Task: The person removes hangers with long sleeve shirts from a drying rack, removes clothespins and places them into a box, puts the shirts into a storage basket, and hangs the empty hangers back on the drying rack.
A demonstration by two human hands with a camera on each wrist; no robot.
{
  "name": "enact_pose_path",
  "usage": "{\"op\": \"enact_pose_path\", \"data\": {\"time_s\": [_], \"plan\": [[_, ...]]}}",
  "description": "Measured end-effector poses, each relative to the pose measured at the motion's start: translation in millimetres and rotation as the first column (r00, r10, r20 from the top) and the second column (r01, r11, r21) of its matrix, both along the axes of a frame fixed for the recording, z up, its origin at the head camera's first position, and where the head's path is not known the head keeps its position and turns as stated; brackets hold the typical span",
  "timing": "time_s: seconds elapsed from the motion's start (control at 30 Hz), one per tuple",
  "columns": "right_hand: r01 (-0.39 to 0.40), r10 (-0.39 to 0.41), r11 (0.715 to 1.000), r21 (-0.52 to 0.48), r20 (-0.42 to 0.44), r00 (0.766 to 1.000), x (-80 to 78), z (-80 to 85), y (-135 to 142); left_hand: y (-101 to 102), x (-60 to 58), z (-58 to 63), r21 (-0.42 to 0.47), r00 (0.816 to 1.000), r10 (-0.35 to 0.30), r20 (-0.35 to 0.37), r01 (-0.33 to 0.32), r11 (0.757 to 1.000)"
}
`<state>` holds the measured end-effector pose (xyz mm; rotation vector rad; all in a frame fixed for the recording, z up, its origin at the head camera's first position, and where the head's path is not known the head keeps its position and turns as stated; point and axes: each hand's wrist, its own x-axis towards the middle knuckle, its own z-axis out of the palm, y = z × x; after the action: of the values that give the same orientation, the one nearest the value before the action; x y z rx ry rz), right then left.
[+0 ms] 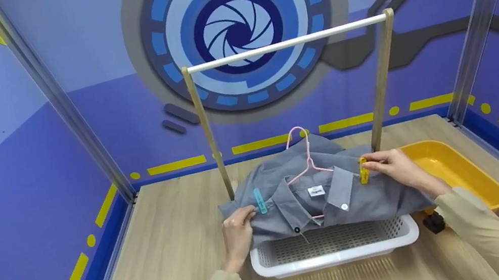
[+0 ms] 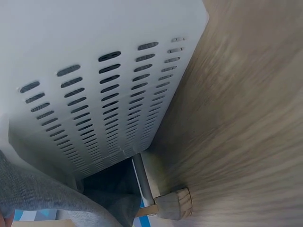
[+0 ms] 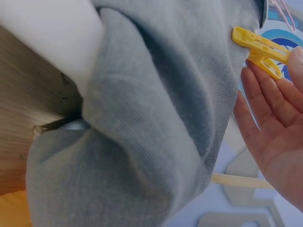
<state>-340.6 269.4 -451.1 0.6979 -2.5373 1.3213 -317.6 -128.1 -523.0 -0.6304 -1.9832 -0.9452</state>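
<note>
A grey collared shirt on a pink hanger lies spread over a white perforated basket. My right hand pinches a yellow clothespin between thumb and fingers; its jaws sit on the shirt's shoulder edge in the right wrist view. On the opposite shoulder a blue clothespin is clipped. Just beside it, my left hand pinches the shoulder fabric. The left wrist view mostly looks at the basket's side, and only a bit of that hand shows at the corner.
Behind the shirt stands a wooden rack with a white crossbar; the shirt covers part of its base. A yellow tray sits to the right, partly behind my right forearm. Walls close in the table at the back and sides.
</note>
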Motion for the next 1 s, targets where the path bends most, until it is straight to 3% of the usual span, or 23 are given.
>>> {"op": "enact_pose_path", "data": {"time_s": [0.33,0.63,0.9,1.0], "plan": [[0.048,-0.050,0.998,-0.032,-0.041,0.998,1.4,-0.1,0,0,-1.2,-1.2,-0.003,1.000,0.002,-0.010,-0.002,1.000],[0.132,-0.140,0.983,-0.126,-0.056,0.989,2.8,0.3,-1,-1,-0.3,-2.1,0.021,1.000,-0.004,0.007,0.004,1.000],[0.153,-0.172,0.957,-0.245,-0.059,0.983,1.6,-0.4,-7,-1,-0.2,-2.2,0.025,1.000,-0.004,0.008,0.004,1.000],[0.173,-0.201,0.966,-0.192,-0.136,0.970,1.6,0.0,-11,-2,0.1,-2.0,0.017,1.000,0.002,-0.007,-0.002,1.000]]}}
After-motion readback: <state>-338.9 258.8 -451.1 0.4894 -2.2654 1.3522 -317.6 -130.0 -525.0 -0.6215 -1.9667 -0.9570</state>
